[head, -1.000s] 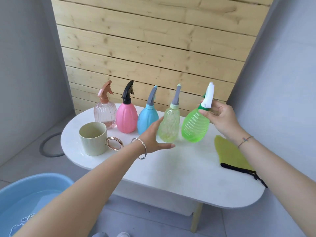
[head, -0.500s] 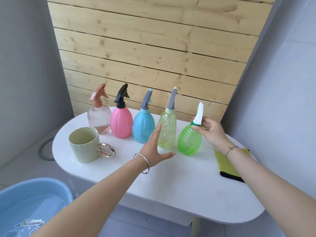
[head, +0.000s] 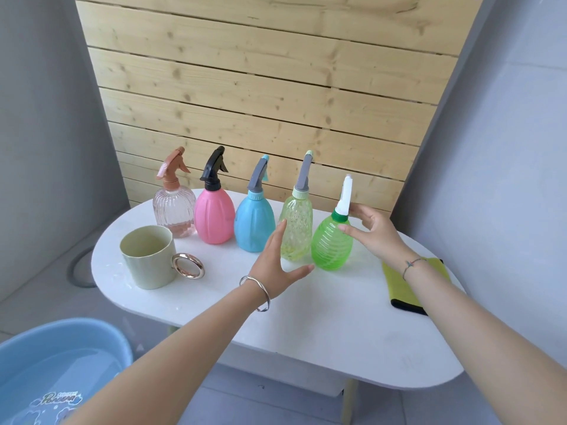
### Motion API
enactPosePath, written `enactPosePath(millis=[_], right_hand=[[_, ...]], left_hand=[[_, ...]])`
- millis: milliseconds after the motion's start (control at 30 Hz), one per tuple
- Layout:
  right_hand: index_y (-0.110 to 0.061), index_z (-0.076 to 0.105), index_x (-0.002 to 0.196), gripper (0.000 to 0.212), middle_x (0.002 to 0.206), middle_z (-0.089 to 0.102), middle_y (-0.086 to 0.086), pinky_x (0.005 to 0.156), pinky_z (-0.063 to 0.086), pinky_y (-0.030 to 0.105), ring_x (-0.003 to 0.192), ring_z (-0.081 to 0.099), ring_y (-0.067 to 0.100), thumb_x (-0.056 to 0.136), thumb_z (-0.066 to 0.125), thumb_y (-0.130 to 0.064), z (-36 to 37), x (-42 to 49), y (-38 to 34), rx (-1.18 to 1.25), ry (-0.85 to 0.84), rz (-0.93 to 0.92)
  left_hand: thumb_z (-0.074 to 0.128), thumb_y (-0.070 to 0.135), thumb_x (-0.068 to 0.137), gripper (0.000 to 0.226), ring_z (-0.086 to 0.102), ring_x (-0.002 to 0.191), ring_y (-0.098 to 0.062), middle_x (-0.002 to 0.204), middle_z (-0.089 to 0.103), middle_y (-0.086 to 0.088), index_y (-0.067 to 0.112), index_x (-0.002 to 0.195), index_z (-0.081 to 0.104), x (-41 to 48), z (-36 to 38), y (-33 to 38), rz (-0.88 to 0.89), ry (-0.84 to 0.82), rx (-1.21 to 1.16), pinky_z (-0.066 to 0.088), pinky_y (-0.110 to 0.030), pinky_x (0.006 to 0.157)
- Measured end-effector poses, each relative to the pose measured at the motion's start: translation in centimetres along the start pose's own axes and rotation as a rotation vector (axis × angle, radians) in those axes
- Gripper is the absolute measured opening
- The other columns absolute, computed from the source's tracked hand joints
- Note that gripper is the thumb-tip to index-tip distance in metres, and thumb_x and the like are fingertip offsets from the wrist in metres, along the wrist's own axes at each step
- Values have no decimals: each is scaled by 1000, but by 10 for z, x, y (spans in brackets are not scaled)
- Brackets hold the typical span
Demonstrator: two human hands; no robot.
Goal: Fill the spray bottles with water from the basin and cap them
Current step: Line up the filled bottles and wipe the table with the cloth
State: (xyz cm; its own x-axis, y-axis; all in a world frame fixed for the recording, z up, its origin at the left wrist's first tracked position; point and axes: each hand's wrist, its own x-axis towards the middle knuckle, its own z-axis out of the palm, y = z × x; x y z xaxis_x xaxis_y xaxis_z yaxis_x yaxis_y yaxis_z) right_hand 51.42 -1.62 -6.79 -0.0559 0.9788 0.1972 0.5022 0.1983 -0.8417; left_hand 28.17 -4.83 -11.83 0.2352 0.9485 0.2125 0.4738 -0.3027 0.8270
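Note:
Several capped spray bottles stand in a row on the white table (head: pixel 306 326): a clear pink one (head: pixel 175 210), a pink one (head: pixel 214 217), a blue one (head: pixel 254 223), a pale yellow-green one (head: pixel 296 228) and a bright green one (head: pixel 331 243) with a white spray head. My right hand (head: pixel 372 233) hovers just right of the green bottle, fingers spread, thumb near its neck. My left hand (head: pixel 277 265) is open with straight fingers in front of the pale bottle. A blue basin (head: pixel 61 363) holding water sits on the floor at lower left.
A pale green mug (head: pixel 147 256) with a gold ring handle stands at the table's left front. A yellow cloth (head: pixel 408 286) with a black edge lies at the right. A wooden slat wall rises behind the bottles; grey walls flank both sides.
My right hand has let go of the green bottle's spray head and opened beside it. The view has pulled back; my left hand stays open in front of the bottles.

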Motion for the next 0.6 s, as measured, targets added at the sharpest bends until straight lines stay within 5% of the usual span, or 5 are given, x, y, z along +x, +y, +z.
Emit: enactPosePath(millis=[167,300,400,600], right_hand=[[-19,55,133,38,146,44,-2,110,25,25,137,37,14,96,54,-28,-44,-54,59,-376,219,203],[-31,20,151,55,161,5,0,119,3,40,148,2,19,100,30,-50,-54,-92,107,-740,-18,461],[-39,10,151,54,161,-2,-4,118,-2,39,148,-5,18,100,22,-52,-50,-106,109,-788,-46,459],[-41,13,150,52,161,0,-7,118,0,36,148,-5,14,100,27,-50,-33,-141,87,-754,-68,413]], left_hand=[[70,36,85,85,33,140,-18,153,31,-2,18,151,19,-16,18,5,-7,57,31,27,-19,106],[63,32,91,74,26,144,-19,154,30,-3,15,151,22,-24,39,15,49,-8,88,21,-26,116],[54,32,97,66,21,145,-17,157,26,-1,15,152,23,-32,58,29,107,-119,152,13,-20,113],[35,39,103,55,5,150,-17,162,11,5,24,153,19,-47,91,42,145,-379,325,6,-36,121]])
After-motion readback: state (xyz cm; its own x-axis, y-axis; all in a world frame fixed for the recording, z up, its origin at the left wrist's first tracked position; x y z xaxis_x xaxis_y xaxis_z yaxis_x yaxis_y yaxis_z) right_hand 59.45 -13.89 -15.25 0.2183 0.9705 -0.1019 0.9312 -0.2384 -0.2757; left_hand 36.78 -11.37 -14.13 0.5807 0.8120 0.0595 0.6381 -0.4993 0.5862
